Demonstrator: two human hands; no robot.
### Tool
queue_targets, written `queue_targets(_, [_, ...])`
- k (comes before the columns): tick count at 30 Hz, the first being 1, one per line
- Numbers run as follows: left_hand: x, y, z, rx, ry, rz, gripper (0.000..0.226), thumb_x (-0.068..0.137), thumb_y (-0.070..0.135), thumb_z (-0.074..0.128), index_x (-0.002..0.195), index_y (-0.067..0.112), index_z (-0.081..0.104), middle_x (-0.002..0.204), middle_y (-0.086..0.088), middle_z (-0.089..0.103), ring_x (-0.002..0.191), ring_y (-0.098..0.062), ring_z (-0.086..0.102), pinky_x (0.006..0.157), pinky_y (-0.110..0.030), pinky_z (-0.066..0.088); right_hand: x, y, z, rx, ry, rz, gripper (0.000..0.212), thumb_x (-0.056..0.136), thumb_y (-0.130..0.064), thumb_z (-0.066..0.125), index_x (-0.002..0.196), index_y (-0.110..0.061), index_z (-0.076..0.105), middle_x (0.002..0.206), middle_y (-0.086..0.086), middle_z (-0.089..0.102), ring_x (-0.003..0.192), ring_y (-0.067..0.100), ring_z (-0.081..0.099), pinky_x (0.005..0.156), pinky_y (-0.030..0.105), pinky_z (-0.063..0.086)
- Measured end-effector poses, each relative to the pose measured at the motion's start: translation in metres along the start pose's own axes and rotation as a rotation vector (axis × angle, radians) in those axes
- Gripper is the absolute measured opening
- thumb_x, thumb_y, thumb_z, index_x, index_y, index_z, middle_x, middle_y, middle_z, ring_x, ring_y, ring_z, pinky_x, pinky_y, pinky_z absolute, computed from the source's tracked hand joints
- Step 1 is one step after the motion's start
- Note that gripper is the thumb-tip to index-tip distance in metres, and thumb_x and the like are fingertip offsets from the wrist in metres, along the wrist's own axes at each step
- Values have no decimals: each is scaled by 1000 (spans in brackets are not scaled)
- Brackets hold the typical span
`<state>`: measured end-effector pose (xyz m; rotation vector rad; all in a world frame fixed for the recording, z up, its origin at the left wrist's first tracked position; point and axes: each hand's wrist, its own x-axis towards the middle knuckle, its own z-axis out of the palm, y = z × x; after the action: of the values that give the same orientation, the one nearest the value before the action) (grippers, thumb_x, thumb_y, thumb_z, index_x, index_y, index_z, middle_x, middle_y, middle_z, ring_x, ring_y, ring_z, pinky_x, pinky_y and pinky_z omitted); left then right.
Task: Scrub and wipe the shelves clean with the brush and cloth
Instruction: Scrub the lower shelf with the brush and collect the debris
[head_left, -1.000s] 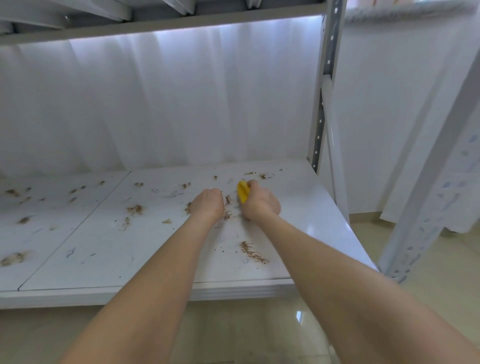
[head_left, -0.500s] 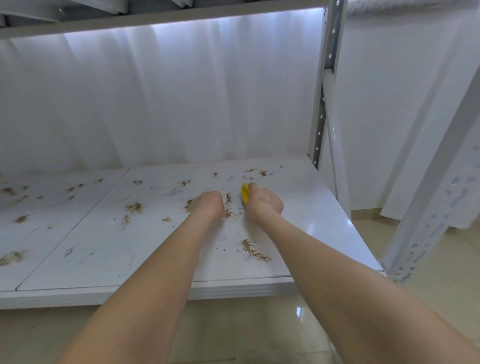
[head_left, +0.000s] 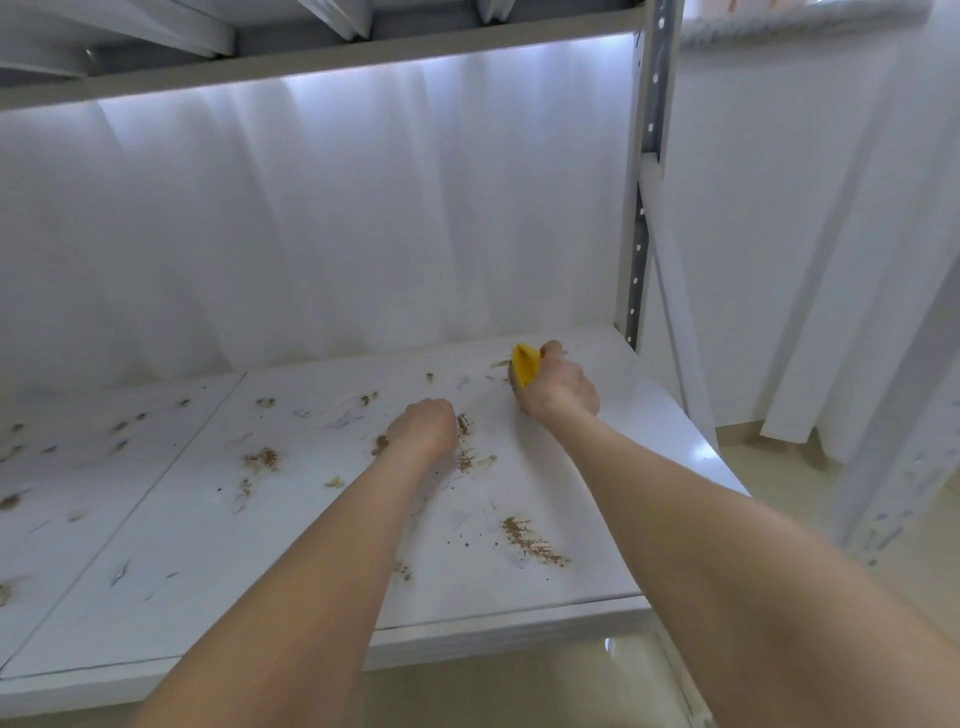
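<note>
Your right hand (head_left: 563, 392) has its fingers wrapped firmly round the yellow brush (head_left: 524, 366). Only the top of the brush body shows above your knuckles. The bristles are hidden under the hand and, by my judgement, pressed to the shelf (head_left: 182, 545) near its back right corner, close to the upright post (head_left: 644, 234). Your left hand (head_left: 423, 428) rests knuckles-up on the shelf with its fingers curled under, left of the brush and apart from it. This view does not show whether it has anything in it, and the cloth shows nowhere.

You look to be on the scrubbing step, with most of the shelf yet to do. Hold the bristles flat to the panel and use short, overlapping strokes. Draw the dirt forward, away from the white curtain (head_left: 311, 234) hanging behind, so the grit does not lodge along the back edge.

From the corner, work toward the brown smear (head_left: 462, 427) just beside your left hand. Then take the crumb streak (head_left: 530, 540) nearer the front edge and the patch (head_left: 262, 460) further left.

The crumbs look dry and loose, so hard flicks would likely scatter them or send them over the front lip. Press down and keep the strokes slow. Brace on your left hand if it helps, but set it on a bare part of the shelf, not in the dirt.
</note>
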<state>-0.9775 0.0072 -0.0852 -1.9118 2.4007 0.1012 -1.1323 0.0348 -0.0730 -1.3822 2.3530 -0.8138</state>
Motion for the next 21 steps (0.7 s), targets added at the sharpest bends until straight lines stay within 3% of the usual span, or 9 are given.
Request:
queue_targets(2, [12,7,-1,-9,-19,4,23,88,-6,36,91,9,53,82,1,47,74,-16,47,60,-25,39,16,12,-8,-2,48,30,37,93,-24,55,125,-18,40,116,10,58,107,33,57,71,34,40])
queue_targets(4, [23,13,3,-13,-58,-10,22,88,-5,39,74,10,44,72,0,41,63,-15,44,54,-25,36,32,25,-12,-35,72,46,32,94,-22,53,123,-16,42,116,11,58,106,33,56,71,34,39])
queue_targets(7, [36,18,5,9,-114,-26,16,89,-4,41,96,6,50,77,-3,46,70,-18,48,60,-25,39,56,38,-15,-30,131,63,28,94,-20,51,121,-14,45,115,12,58,106,33,56,70,33,37])
queue_targets(10, [48,24,4,23,-131,-31,33,90,-4,40,121,3,48,104,-9,58,88,-21,59,74,-28,49,80,48,-19,-40,187,109,27,96,-15,43,123,-11,46,119,14,58,111,34,56,74,34,37])
queue_targets(13, [53,23,5,61,-113,-31,34,90,-3,40,123,3,48,93,-7,55,80,-19,56,71,-27,47,100,53,-16,-36,196,144,34,100,-16,35,132,-10,44,128,17,55,118,35,52,88,38,42])
queue_targets(15, [56,20,3,67,-93,-30,33,90,-3,39,122,1,48,100,-10,57,83,-22,56,70,-28,46,107,48,-11,-33,169,144,34,99,-16,37,131,-9,46,131,17,53,121,36,50,94,39,42])
queue_targets(18, [58,17,1,68,-87,-24,34,90,-2,39,124,-1,45,117,-16,56,103,-28,58,79,-31,49,109,26,2,-80,58,76,31,97,-17,43,127,-13,49,130,15,52,120,35,51,89,38,42])
queue_targets(21, [59,14,2,70,-94,-31,31,91,0,40,122,-1,46,117,-16,56,104,-28,58,73,-29,44,94,-6,25,-110,-42,-56,29,95,-18,45,123,-17,51,127,13,54,117,33,54,78,33,36])
